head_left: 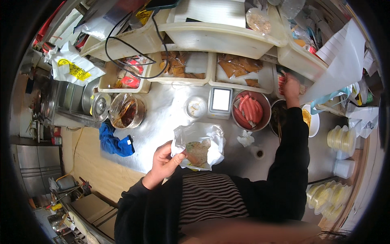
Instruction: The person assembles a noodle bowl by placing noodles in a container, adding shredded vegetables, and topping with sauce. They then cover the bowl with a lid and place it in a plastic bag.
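Observation:
My left hand (162, 164) grips the near left edge of an open white paper bag (217, 140) in front of my chest. Inside the bag lies a pale, flat piece of food with green flecks (198, 151). Far to the right, my right hand (291, 87) reaches past a dark pot (278, 112) into a narrow bin. Its bent fingers are at some red-and-white packets (280, 83); whatever they pinch is too small to make out. Left of that arm stands a metal pot of red sausages (250, 109).
On the steel table (170, 101) are a glass pot of dark-red sauce (129, 112), a blue cloth (115, 140), a small dish (196, 107), a device with a white screen (220, 101) and crumpled tissue (245, 138). Plastic bins (227, 34) line the back. A white bowl (313, 122) stands right.

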### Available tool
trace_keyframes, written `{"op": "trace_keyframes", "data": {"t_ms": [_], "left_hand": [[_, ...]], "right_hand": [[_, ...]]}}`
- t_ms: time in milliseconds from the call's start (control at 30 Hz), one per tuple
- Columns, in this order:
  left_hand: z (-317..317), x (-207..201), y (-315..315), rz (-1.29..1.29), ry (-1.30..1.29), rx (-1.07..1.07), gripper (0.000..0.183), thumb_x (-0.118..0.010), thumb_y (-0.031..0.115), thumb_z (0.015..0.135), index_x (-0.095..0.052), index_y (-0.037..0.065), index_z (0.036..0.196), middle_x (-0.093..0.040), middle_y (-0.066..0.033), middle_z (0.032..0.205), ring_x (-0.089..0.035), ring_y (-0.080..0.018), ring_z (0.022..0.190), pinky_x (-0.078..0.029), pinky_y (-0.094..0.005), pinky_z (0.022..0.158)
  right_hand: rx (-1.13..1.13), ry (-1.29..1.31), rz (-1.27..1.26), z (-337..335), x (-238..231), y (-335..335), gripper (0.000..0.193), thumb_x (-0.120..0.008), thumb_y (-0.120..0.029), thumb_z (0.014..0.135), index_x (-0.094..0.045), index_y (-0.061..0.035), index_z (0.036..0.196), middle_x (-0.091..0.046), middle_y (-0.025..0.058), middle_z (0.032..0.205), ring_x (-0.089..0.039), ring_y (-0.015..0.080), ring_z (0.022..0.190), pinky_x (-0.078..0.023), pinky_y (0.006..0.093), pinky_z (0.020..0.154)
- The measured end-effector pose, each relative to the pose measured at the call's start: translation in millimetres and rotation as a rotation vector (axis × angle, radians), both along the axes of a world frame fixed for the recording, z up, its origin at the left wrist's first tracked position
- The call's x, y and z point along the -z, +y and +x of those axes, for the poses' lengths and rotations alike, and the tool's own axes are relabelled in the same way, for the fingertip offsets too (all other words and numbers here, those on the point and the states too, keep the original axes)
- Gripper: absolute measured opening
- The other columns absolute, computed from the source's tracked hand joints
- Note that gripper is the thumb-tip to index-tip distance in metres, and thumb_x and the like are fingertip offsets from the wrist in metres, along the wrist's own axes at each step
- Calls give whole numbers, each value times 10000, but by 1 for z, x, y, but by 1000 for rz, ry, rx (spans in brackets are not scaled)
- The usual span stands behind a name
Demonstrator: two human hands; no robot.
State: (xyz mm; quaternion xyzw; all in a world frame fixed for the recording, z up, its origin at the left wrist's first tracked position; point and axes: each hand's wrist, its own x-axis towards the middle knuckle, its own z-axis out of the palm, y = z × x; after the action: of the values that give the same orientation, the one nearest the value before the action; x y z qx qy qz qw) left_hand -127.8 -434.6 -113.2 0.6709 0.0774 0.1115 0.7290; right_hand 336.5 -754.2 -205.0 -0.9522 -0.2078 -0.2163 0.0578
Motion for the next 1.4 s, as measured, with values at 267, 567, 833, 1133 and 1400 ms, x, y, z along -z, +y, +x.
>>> {"op": "trace_keyframes", "data": {"t_ms": [267,567,833,1133,1400], "left_hand": [[-5,4,5,-61,-57,35,106,-601,53,880,-612,-9,966,-604,-34,912,-558,-100,836,-431,-238,744],[-32,3,23,107,-98,37,161,-628,82,865,-611,-11,995,-611,-63,907,-543,-102,778,-429,-236,695],[-45,13,27,39,-91,-31,137,-624,97,872,-614,-5,962,-605,-36,885,-531,-87,758,-418,-223,667],[-43,9,19,29,-103,10,139,-613,100,879,-612,-1,975,-597,-28,869,-529,-84,757,-420,-225,676],[-45,9,10,-56,-63,9,143,-613,86,877,-615,-4,988,-591,-17,884,-520,-71,772,-416,-217,685]], "right_hand": [[-531,261,526,-77,-27,179,359,-740,-343,725,-666,-92,971,-665,125,875,-640,274,758,-507,367,654],[-597,646,-315,-98,30,397,236,-621,-195,765,-656,-99,978,-641,178,982,-622,329,888,-494,422,756],[-576,618,-37,-90,29,377,265,-683,-231,714,-675,-54,911,-665,166,905,-640,324,861,-513,402,744],[-499,1141,762,-85,-19,326,178,-680,-132,805,-649,-44,956,-632,15,826,-547,106,678,-439,248,609],[-478,832,510,-81,-22,326,284,-662,-185,801,-616,-68,1055,-643,57,852,-587,170,715,-466,296,632]]}}
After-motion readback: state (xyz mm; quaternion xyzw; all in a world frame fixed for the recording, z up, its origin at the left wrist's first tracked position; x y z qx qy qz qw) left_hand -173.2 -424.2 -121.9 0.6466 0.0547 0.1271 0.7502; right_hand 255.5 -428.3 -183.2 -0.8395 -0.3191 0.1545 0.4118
